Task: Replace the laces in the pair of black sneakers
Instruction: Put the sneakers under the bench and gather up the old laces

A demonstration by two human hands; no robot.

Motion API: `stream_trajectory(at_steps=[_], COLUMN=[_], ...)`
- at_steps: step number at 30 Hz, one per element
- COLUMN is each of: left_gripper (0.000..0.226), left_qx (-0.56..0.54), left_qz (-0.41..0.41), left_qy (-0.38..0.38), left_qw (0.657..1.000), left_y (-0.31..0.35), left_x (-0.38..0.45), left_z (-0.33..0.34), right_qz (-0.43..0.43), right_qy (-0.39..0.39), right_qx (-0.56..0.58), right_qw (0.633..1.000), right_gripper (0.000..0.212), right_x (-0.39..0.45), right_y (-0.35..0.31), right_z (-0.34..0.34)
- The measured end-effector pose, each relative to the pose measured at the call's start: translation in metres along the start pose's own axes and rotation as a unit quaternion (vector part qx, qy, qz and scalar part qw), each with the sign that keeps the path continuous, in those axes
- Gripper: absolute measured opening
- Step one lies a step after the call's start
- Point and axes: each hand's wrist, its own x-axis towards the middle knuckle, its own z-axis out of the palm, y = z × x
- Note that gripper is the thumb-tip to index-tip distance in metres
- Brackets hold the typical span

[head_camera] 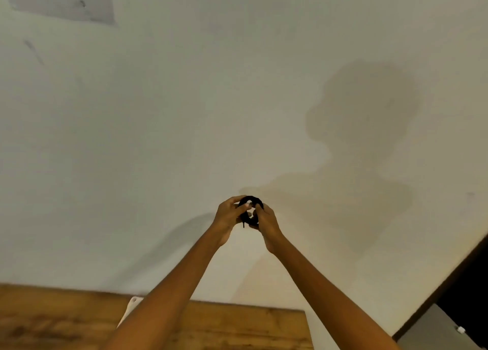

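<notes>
Brightness: dim, warm indoor light; the wall reads grey-beige.
Light source: behind the person and to their left, judging by shadows thrown right onto the wall.
Shadows: a soft head-and-shoulders shadow right of centre; a fainter arm shadow lower down.
Glare: none visible.
Sharpness: soft overall; the tabletop grain is smeared, the hands slightly blurred.
Distortion: wide-angle bending at the edges; the dark door frame leans.

Black coiled lace, off-white wall with grey rectangular patch and soft grey shadows, brown wood-grain counter, dark brown door frame, small white item on counter
</notes>
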Motion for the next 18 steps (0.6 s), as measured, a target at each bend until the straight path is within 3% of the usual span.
stream_trajectory(at_steps=[7,12,18], left_gripper=[0.019,0.022,0.012], left_qx=[-0.137,-0.146,-0.12], left_qz=[-0.09,-0.175,-0.285], left_qy=[0.151,0.251,0.339], left_qw=[0.975,0.941,0.888], left_y=[-0.057,-0.124,-0.234], left_x=[-0.023,-0.058,-0.12], left_z=[-0.088,-0.162,-0.25], right_qz=[0.071,0.189,0.311], right_qy=[-0.151,-0.083,-0.091], right_qx=[0.056,0.021,-0.066], right_qw=[0.984,0.978,0.944], right_gripper=[0.032,0.031,0.025], right_x=[-0.021,-0.04,-0.094], right_y=[0.063,0.157,0.283], right_z=[0.071,0.14,0.226])
